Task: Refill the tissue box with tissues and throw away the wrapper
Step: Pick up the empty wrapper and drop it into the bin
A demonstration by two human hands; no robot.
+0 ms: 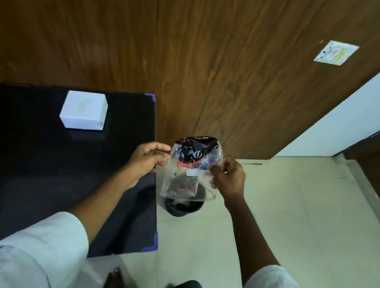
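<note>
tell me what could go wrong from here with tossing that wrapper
1. The wrapper is light, limp plastic held above the black bin, whose mouth looks small; let go from this height, it might drift onto the floor.
2. Both the left hand and right hand pinch it, so one hand letting go late could swing it off the bin.

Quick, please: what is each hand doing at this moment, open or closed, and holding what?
Left hand: closed, pinching the left edge of the plastic wrapper.
Right hand: closed, pinching the wrapper's right edge.
</note>
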